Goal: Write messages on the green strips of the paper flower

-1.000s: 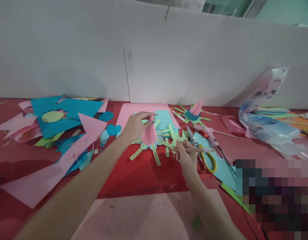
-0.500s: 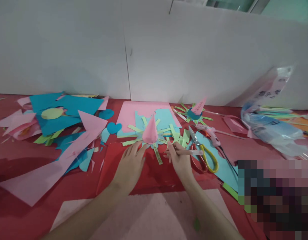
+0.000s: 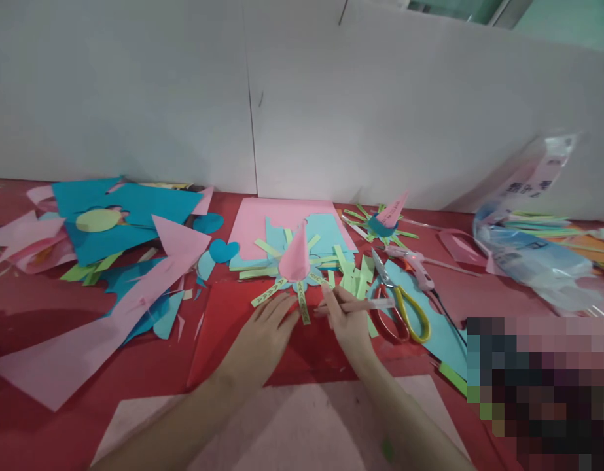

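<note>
A pink glue gun (image 3: 416,263) lies beside scissors (image 3: 392,284); a plastic bag (image 3: 542,258) rests farther right, a blue heart (image 3: 224,252) left.

Between the forearms, a bare lane runs over the pale board (image 3: 302,422) and red sheet (image 3: 309,360) to the strip (image 3: 303,309) at the cone's foot. The upright cone (image 3: 295,258) blocks the low way straight back; above its tip is room. The pen (image 3: 355,305) juts rightward towards the scissors (image 3: 394,285), with the glue gun (image 3: 415,263) behind. Leftward, the red sheet lies bare, then scraps (image 3: 98,347) clutter the table (image 3: 41,428). The wall (image 3: 355,111) closes the back.
</note>
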`<state>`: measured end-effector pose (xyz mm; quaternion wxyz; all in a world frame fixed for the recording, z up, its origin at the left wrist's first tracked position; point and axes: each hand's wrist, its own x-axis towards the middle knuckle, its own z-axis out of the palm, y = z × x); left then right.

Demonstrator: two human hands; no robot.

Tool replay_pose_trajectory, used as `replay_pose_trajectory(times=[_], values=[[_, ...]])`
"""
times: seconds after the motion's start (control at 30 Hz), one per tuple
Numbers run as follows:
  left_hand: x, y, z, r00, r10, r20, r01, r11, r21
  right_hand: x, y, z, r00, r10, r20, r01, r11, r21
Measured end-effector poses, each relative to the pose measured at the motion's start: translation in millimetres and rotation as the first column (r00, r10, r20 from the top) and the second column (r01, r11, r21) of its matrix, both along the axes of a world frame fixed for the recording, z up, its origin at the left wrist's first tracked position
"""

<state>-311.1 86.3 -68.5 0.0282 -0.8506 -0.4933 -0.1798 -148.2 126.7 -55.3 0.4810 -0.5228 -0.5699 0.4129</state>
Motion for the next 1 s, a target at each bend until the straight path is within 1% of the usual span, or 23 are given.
replay_pose_trajectory(times=[0.07,0.23,0.33,0.47,0.63,0.77,0.9,1.0], values=[[-2,4,-0.2,0.999,-0.035,0.021,0.035,0.999,-0.012,0,0,-2.0,1.0,-0.006,-0.007,0.006,1.0,-0.015],[-11,13,2.4,0.995,-0.043,0.084,0.052,0.994,-0.098,0,-1,-4.1,0.997,0.043,0.058,-0.044,0.999,0.006],[-11,14,1.9,0.994,-0.038,0.098,0.051,0.989,-0.136,-1,-3,-3.2,0.998,0.058,0.035,-0.057,0.998,-0.021],[-10,13,1.7,0.992,-0.039,0.119,0.055,0.99,-0.134,-3,-5,-1.3,0.996,0.081,0.026,-0.08,0.996,-0.037],[-10,14,1.8,0.991,-0.036,0.13,0.054,0.988,-0.142,-4,-4,-3.2,0.991,0.085,0.104,-0.083,0.996,-0.029],[-10,14,1.0,0.994,-0.039,0.106,0.055,0.987,-0.154,-3,-3,-7.0,0.985,0.09,0.144,-0.086,0.996,-0.035],[-11,14,0.6,0.996,-0.035,0.081,0.048,0.985,-0.165,-2,-3,-9.2,0.982,0.05,0.181,-0.051,0.999,0.003],[-11,14,0.5,0.996,-0.036,0.081,0.048,0.986,-0.16,-1,-2,-9.7,0.986,0.032,0.165,-0.034,0.999,0.006]])
